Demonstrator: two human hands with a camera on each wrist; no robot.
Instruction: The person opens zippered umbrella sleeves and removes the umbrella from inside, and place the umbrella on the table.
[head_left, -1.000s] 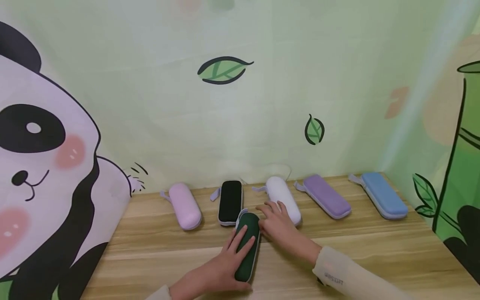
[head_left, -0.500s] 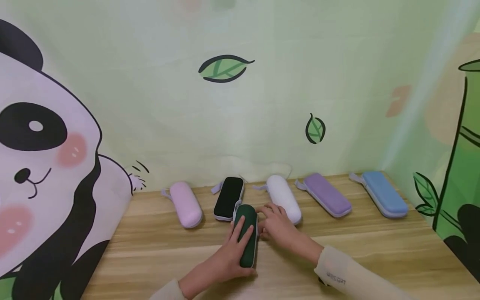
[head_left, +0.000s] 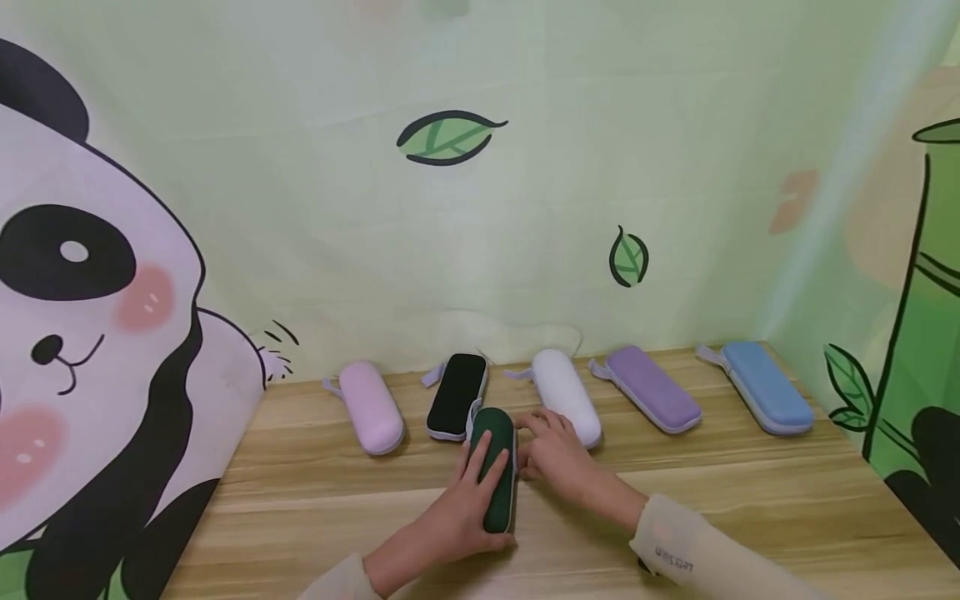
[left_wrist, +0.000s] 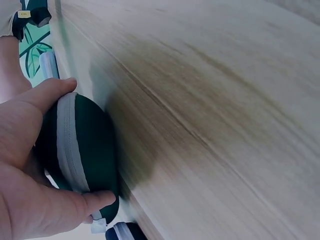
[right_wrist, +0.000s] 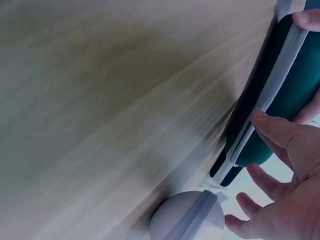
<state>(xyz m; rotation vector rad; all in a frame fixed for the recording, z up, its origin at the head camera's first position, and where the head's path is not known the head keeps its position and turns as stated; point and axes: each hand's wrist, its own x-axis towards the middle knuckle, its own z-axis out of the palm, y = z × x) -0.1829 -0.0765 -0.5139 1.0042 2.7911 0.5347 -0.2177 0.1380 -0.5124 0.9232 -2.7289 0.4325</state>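
A dark green zippered glasses case (head_left: 498, 504) lies on the table near the front middle, its grey zipper (left_wrist: 70, 135) running along the edge. Over it my left hand (head_left: 453, 521) grips with spread fingers on top and the thumb at the near end. The right hand (head_left: 562, 457) is beside its right side; in the right wrist view a fingertip (right_wrist: 260, 115) touches the case's zipper edge, while the other fingers are loosely bent. Just behind stands a black case (head_left: 456, 393), close to the green one's far end. A white case (head_left: 566, 392) lies partly behind my right hand.
A pink case (head_left: 370, 408) lies to the left. Purple (head_left: 652, 390) and blue (head_left: 767, 387) cases lie to the right, forming a back row with the others. A printed cloth backdrop (head_left: 525, 208) rises behind the wooden table (head_left: 315, 517).
The green case has slid slightly away from me under my left hand. The black case has shifted back and turned to a slant. In the last half second almost nothing moved.
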